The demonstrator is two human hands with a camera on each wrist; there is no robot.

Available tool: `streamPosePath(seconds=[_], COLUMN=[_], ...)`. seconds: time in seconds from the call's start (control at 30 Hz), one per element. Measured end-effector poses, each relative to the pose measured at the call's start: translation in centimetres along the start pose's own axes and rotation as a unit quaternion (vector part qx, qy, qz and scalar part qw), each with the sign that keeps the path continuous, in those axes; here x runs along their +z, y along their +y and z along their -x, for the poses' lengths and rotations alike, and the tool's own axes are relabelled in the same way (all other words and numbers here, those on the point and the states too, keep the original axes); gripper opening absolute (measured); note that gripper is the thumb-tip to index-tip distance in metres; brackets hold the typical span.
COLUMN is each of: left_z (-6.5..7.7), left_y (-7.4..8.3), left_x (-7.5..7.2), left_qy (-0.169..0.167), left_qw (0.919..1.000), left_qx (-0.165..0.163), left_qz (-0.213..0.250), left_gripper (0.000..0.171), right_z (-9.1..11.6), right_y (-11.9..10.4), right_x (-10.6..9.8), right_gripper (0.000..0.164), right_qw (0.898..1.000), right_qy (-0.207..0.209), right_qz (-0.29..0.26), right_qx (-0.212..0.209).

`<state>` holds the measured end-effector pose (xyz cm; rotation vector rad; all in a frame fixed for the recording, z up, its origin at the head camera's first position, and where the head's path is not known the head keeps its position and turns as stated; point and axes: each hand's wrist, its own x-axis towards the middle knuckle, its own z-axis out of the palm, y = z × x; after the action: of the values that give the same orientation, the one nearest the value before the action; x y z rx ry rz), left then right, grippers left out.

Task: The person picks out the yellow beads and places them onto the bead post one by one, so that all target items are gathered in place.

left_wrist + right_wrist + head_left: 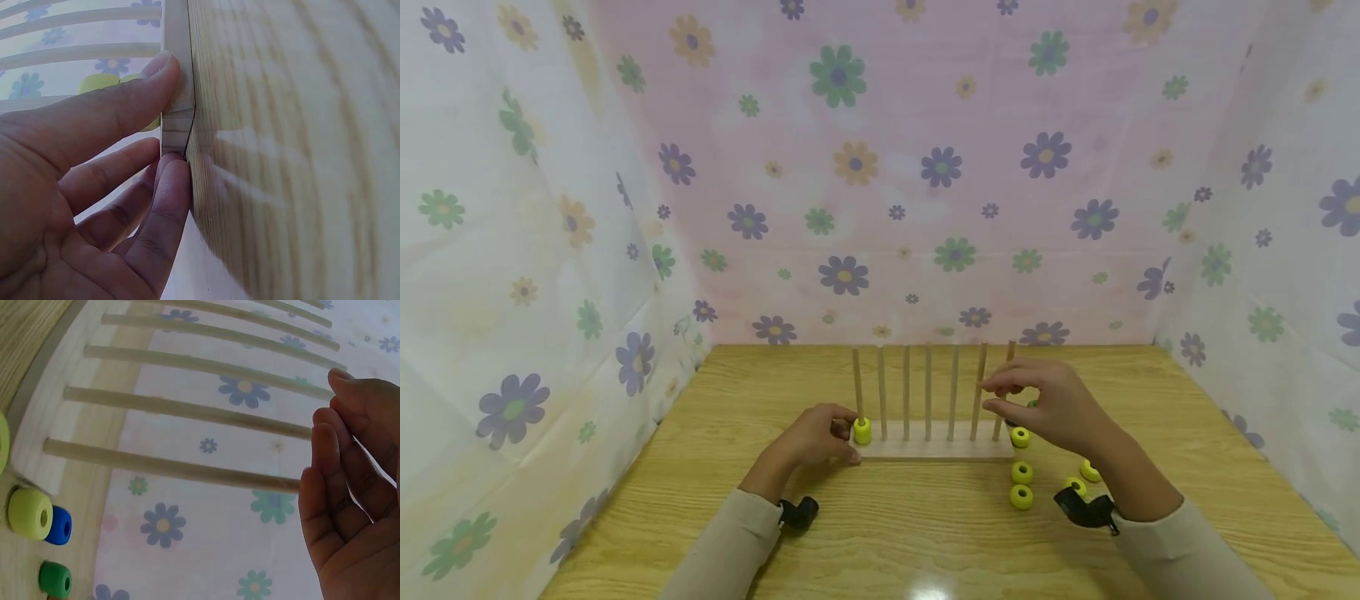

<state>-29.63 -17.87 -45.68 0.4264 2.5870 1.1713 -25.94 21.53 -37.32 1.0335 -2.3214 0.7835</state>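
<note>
A pale wooden rack has a flat base (932, 450) with several upright dowels (928, 392). Yellow beads (862, 432) sit at the foot of its leftmost dowel. My left hand (817, 435) grips the left end of the base, and the left wrist view shows the thumb (140, 94) on one side and fingertips at the end. By the upper part of the rightmost dowels is my right hand (1051, 403), its fingers gently bent and thumb apart. I see no bead in it. In the right wrist view the fingers (325, 450) overlap the dowels' tips.
Loose yellow beads (1022, 473) lie on the wooden table (910, 517) right of the rack, some below my right wrist. Near the rack's right end, the right wrist view also shows a blue bead (60, 525) and a green bead (56, 579). Flowered cloth (895, 192) encloses the back and sides.
</note>
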Motion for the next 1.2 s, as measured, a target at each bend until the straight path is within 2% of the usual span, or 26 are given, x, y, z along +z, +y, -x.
streamPosePath(seconds=[0.13, 0.3, 0.5, 0.73, 0.93, 1.2], left_z=[-0.1, 0.0, -0.1, -0.1, 0.0, 0.1], left_y=[-0.1, -0.2, -0.2, 0.0, -0.1, 0.0], left_x=[0.0, 0.0, 0.1, 0.0, 0.0, 0.0], left_qy=[0.000, 0.001, 0.000, 0.001, -0.002, 0.003], left_qw=[1.0000, 1.0000, 1.0000, 1.0000, 1.0000, 1.0000], left_qx=[0.003, 0.000, 0.000, -0.002, 0.000, -0.003], left_qz=[-0.003, -0.003, 0.001, 0.003, 0.008, -0.001], left_gripper=[0.073, 0.075, 0.076, 0.075, 0.074, 0.074], right_z=[0.7, 1.7, 2.6, 3.3, 3.8, 4.4], right_y=[0.9, 2.3, 3.9, 5.0, 5.8, 6.9], right_x=[-0.3, -0.6, -0.9, -0.9, -0.6, -0.3], right_gripper=[0.026, 0.025, 0.017, 0.017, 0.015, 0.024], right_qw=[1.000, 0.998, 0.991, 0.982, 0.969, 0.954], right_qy=[-0.010, -0.041, -0.079, -0.102, -0.123, -0.136], right_qz=[-0.007, -0.046, -0.074, -0.083, -0.100, -0.138], right_qx=[0.006, 0.032, 0.079, 0.132, 0.189, 0.227])
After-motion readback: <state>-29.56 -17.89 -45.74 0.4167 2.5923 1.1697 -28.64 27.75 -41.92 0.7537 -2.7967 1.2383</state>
